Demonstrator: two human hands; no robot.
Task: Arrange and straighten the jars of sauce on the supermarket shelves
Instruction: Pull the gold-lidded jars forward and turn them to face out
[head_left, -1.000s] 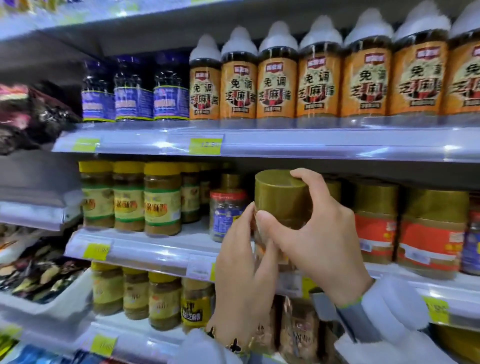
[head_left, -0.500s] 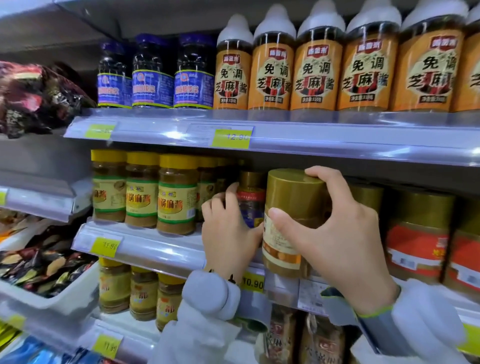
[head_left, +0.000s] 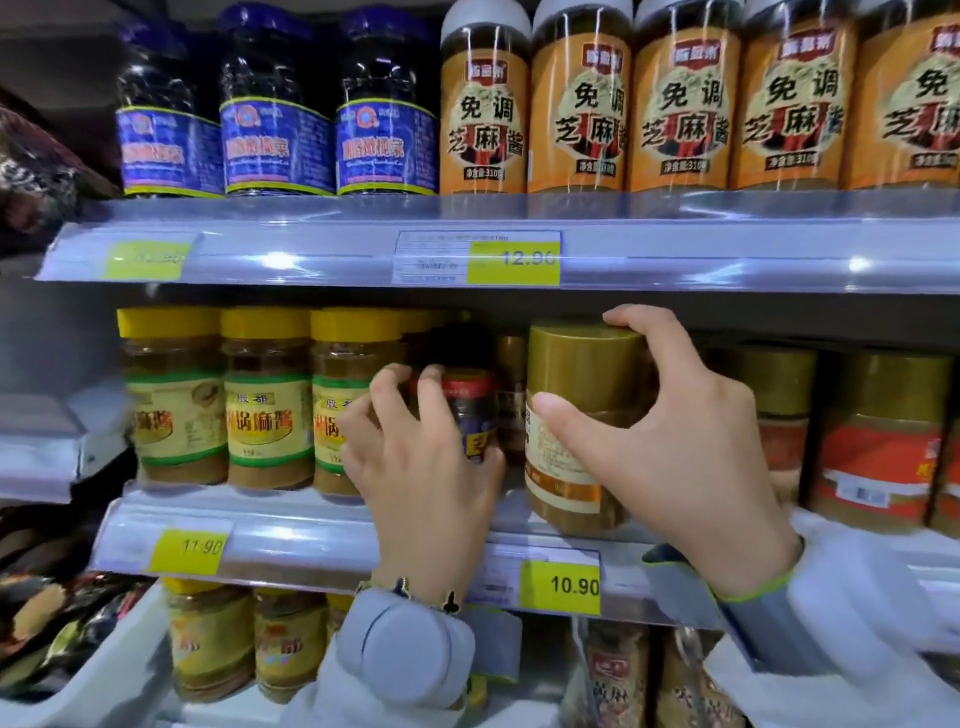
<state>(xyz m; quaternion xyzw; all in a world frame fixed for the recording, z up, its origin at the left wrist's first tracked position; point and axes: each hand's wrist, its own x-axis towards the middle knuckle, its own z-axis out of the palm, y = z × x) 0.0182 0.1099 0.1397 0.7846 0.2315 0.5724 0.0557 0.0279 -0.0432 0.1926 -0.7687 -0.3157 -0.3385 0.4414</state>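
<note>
Both hands on jars at the middle shelf.

I note my right hand (head_left: 670, 447) curled round the gold-lidded jar (head_left: 579, 426), thumb on its label, fingers over the lid; the jar stands upright at the shelf edge (head_left: 311, 525). My left hand (head_left: 421, 467), just beside it, wraps its fingers about a small red-lidded jar (head_left: 470, 410) set further back. Yellow-lidded jars (head_left: 265, 395) stand left of that hand.

Bright overhead glare streaks the shelf rails (head_left: 467, 249); edges blurred, wide-angle bowed.
</note>
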